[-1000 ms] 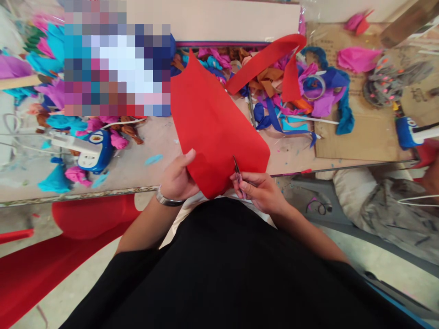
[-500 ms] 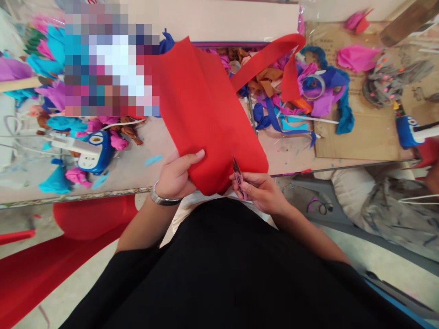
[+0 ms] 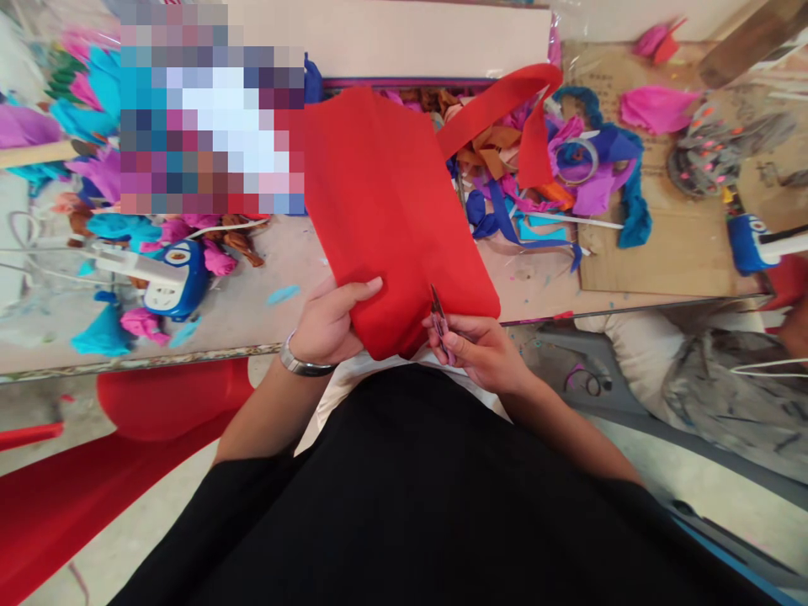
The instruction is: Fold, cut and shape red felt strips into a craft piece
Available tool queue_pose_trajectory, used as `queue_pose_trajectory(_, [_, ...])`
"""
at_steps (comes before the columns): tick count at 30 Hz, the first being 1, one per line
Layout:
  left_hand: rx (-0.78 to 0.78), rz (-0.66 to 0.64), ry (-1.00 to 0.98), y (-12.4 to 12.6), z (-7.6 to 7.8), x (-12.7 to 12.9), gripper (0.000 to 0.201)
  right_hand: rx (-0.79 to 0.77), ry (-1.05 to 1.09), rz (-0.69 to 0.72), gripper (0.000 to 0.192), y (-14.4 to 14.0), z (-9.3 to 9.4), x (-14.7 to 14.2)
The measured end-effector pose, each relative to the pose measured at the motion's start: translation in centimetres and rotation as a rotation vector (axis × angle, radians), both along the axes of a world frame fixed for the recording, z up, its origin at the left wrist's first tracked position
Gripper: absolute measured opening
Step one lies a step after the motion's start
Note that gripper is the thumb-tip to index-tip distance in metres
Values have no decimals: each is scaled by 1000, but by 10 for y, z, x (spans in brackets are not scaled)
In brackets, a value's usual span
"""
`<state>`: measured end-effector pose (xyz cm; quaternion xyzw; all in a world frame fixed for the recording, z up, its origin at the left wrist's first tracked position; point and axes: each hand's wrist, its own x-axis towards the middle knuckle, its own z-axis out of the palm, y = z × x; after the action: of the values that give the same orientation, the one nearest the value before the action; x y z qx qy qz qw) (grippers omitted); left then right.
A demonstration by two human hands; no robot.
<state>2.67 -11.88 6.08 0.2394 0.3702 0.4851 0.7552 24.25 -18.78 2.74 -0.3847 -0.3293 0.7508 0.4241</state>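
A red sheet (image 3: 385, 210) slants up from the person's lap over the near edge of the desk (image 3: 246, 311). The left hand (image 3: 332, 320) pinches its lower left side, thumb on top; the right hand (image 3: 476, 349) is closed around small scissors (image 3: 438, 320), blades pointing up over the sheet's lower part. Whether they cut into it is unclear. Beyond, a red strip (image 3: 486, 105) loops over colourful scraps (image 3: 486, 156), near flattened cardboard (image 3: 656, 261) at right.

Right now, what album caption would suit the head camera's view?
Left hand holding a red sheet, right hand holding scissors, at a table strewn with colorful scraps.
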Motion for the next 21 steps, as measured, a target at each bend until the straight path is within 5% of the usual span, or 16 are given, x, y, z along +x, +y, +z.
queue_pose_trajectory(11, [-3,-8,15,0,0,0,36,-8,-57,-16,40,0,0,0])
queue_pose_trajectory(21, [-96,-144,-60,1,0,2,44,-33,-62,-21,41,0,1,-1])
